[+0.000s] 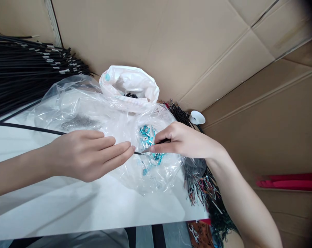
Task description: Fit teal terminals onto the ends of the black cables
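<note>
A thin black cable [37,128] comes in from the left and passes under my left hand [88,153]. My left fingers are pressed together around it, and its short end sticks out just past the fingertips. My right hand [175,139] is closed on a small dark tool with a pointed metal tip [146,150]; the fingers hide most of it, so I cannot tell its kind. That tip meets the cable's end or lies right at it. Beneath both hands lies a clear plastic bag [131,172] with many small blue and silver pieces [147,133].
A large bundle of black cables [23,75] lies at the back left. Behind my hands stands an open white bag [130,81] with small black pieces inside. More cables [180,113] and a small white cup [197,117] sit at the right, before cardboard walls [150,38].
</note>
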`<state>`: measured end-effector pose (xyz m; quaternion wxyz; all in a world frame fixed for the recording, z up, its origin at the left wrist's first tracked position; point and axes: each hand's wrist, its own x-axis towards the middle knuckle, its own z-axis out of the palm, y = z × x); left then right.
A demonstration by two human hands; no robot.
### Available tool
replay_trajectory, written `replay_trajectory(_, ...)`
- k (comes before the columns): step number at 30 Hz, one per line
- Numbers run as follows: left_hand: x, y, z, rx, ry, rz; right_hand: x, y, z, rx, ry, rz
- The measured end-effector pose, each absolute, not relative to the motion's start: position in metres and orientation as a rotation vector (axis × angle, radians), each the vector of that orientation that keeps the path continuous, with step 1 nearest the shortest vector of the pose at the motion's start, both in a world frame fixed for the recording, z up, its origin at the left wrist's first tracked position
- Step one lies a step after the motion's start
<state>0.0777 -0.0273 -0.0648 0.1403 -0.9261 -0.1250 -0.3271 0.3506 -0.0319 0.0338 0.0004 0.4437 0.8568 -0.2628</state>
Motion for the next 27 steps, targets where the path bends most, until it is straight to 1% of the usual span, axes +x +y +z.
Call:
replay_trajectory(4, 0.077, -0.011, -0.064, -2.711, -0.209, -1.016, 0.364, -0.022, 0.03, 1.543, 2.51, -1.243)
replay_trajectory(6, 0.077, -0.007, -0.063, -2.667, -0.215, -1.03, 0.373, -0.024, 0.028, 1.657, 2.463, -1.328)
replay_trajectory(11, 0.079, -0.004, -0.064, -2.532, -0.253, -1.076, 0.386, -0.045, 0.016, 2.143, 2.493, -1.347)
replay_trajectory(13, 0.08, -0.003, -0.067, -2.53, -0.28, -1.108, 0.384, -0.056, 0.006, 2.308, 2.494, -1.495)
replay_trajectory(16, 0.08, -0.002, -0.072, -2.571, -0.296, -1.136, 0.377, -0.071, -0.009, 2.425, 2.463, -1.838)
replay_trajectory(18, 0.08, -0.003, -0.071, -2.592, -0.302, -1.146, 0.369, -0.084, -0.017, 2.48, 2.484, -1.911)
replay_trajectory(19, 0.08, -0.003, -0.07, -2.606, -0.331, -1.147, 0.364, -0.093, -0.02, 2.537, 2.532, -1.85)
replay_trajectory(20, 0.08, -0.004, -0.067, -2.625, -0.37, -1.159, 0.358, -0.103, -0.024, 2.617, 2.61, -1.717)
replay_trajectory(22, 0.08, -0.004, -0.058, -2.685, -0.475, -1.227, 0.34, -0.127, -0.032, 2.776, 2.78, -1.245)
replay_trajectory(23, 0.081, -0.004, -0.053, -2.716, -0.529, -1.278, 0.329, -0.14, -0.039, 2.694, 2.84, -1.054)
replay_trajectory(25, 0.08, -0.002, -0.044, -2.755, -0.617, -1.387, 0.304, -0.161, -0.056, 2.262, 2.997, -0.855)
replay_trajectory(27, 0.08, 0.0, -0.036, -2.775, -0.699, -1.431, 0.275, -0.173, -0.078, 1.905, 3.216, -0.539)
